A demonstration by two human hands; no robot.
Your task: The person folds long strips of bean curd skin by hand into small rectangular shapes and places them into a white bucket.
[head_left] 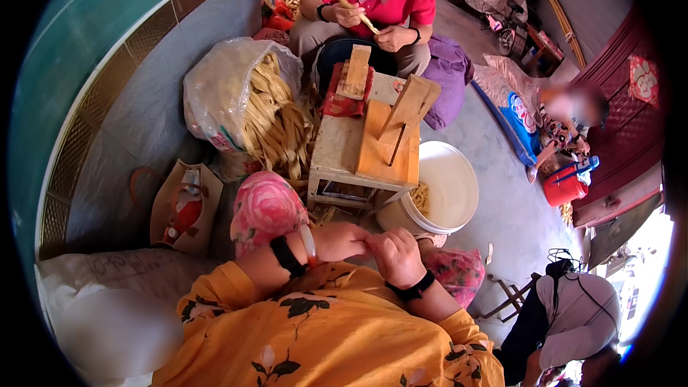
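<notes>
My left hand (340, 241) and my right hand (396, 258) meet in front of my orange flowered shirt. Both are closed, fingers pressed together at the tips. Whatever they pinch, if anything, is too small or hidden to make out. Just beyond them stands a worn low stool (335, 145). On it rests an orange-brown wooden board (370, 160) with a slanted wooden block (410, 109) fixed upright and a thin dark rod beside it. A white bucket (459, 179) with pale yellow pieces inside stands right of the stool, beyond my right hand.
A plastic bag (215, 93) spills long tan strips (276, 118) left of the stool. Opposite sits a person in a red shirt (412, 3), holding a pale strip. A paper bag (185, 204) stands at left. Other people and a red bucket (565, 186) are at right.
</notes>
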